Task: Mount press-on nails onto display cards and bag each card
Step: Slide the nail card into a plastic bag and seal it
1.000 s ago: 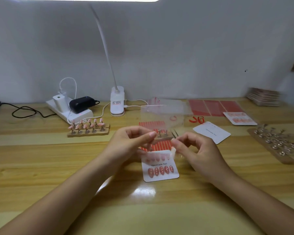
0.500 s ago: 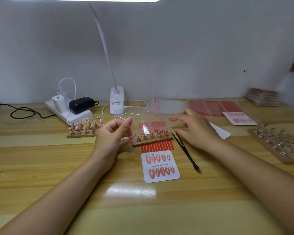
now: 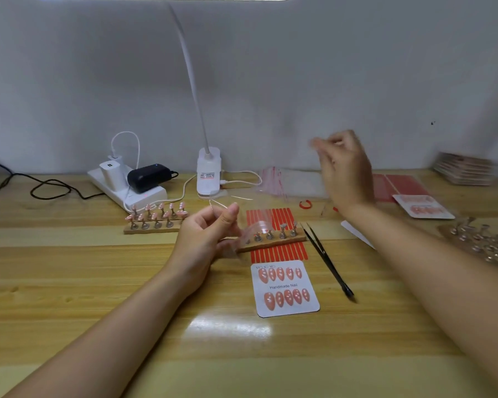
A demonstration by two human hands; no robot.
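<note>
Left grip: fingers curled, pinching a clear bag above the table.
Right grip: raised, blurred; cannot tell its state.
Card: flat near the tweezers, ten pink nails mounted.

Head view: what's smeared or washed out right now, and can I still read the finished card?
Head view: the right hand, raised over the table's far side, is motion-blurred; the right edge, with the stack of cards and metal stands, is soft too. Lamp glare sits on the table, just off the display card, whose print and nails stay legible. The left hand is sharp.
</note>
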